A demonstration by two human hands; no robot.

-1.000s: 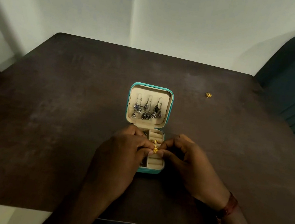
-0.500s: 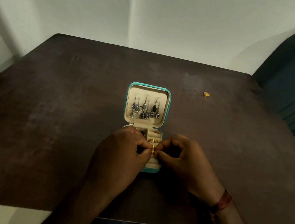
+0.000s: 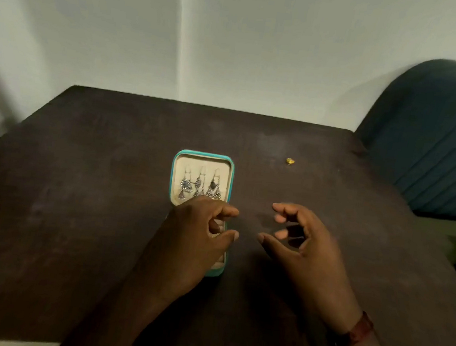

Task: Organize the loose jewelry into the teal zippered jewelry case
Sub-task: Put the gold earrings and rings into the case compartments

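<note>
The teal zippered jewelry case (image 3: 220,271) lies open in the middle of the table, its cream lid (image 3: 202,179) holding three silver dangling earrings (image 3: 199,184). My left hand (image 3: 197,234) rests over the case's lower half and hides most of it, fingers loosely curled with nothing seen in them. My right hand (image 3: 301,243) hovers to the right of the case, fingers spread and empty. A small gold ring (image 3: 290,161) lies loose on the table, far right of the lid.
The dark wooden table (image 3: 76,198) ends at a near edge by my body. A dark blue padded chair (image 3: 434,145) stands at the right rear corner. A pale wall rises behind the table.
Both hands were pinching a gold ring together over the case's ring rolls. They have now parted; my right hand has moved off to the right, open, and the ring is no longer in my fingers.
</note>
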